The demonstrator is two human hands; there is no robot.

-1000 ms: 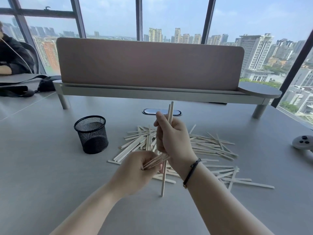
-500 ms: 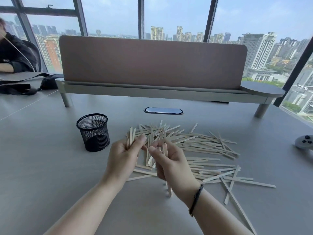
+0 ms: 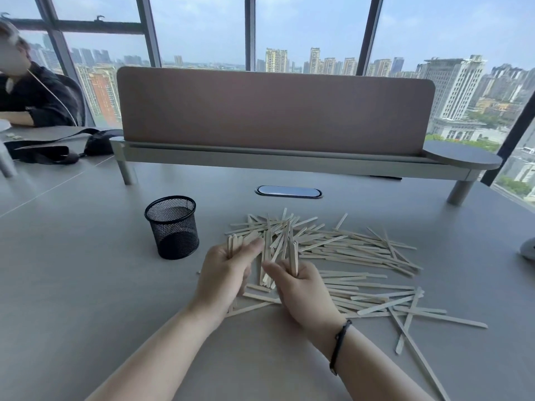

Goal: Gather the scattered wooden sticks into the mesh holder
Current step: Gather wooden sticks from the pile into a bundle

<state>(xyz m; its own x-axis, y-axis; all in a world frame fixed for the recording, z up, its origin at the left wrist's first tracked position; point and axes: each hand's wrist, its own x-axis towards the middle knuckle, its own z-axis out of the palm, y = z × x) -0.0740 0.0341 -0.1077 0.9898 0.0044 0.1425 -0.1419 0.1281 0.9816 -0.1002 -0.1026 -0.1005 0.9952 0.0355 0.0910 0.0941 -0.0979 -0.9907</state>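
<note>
Both hands have dropped lower. Left hand [image 3: 224, 273] and right hand [image 3: 298, 285] each pinch upright pale wooden sticks [image 3: 347, 256]; most lie scattered on the worktop [image 3: 86, 285] beside the black mesh holder [image 3: 172, 227].

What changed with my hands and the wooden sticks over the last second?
The right hand dropped from holding a long stick upright above the pile to near the grey table, now gripping a few pale flat wooden sticks. The left hand rose slightly, holding its own small bundle upright. The black mesh holder stayed put and looks empty; most of the pile still lies scattered.
</note>
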